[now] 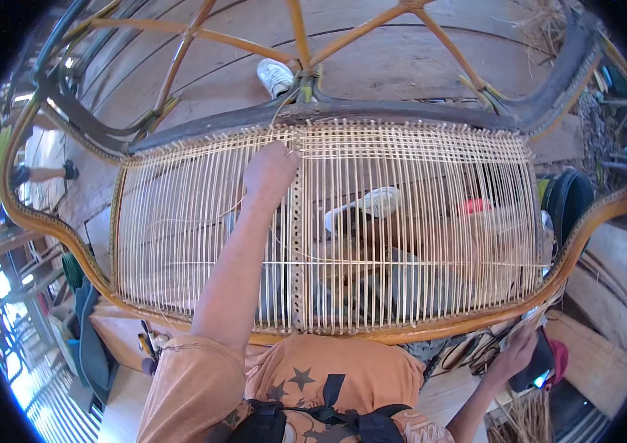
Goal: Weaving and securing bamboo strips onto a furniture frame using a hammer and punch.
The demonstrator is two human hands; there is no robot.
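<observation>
Across my front lies a curved wooden and rattan furniture frame, strung with many thin pale cane strands. A bar with a row of holes divides its middle. My left hand is closed at the top of this bar, beside the woven band. A thin loose strand seems to run through its fingers, looping above and trailing below. My right hand is low at the right, outside the frame's near corner, its fingers curled by pale strand ends. What it holds is unclear.
Bent rattan poles rise at the far side, and curved arms flank the seat. Two white shoes, one far and one below the strands, show. A dark object with a lit spot is close to my right hand.
</observation>
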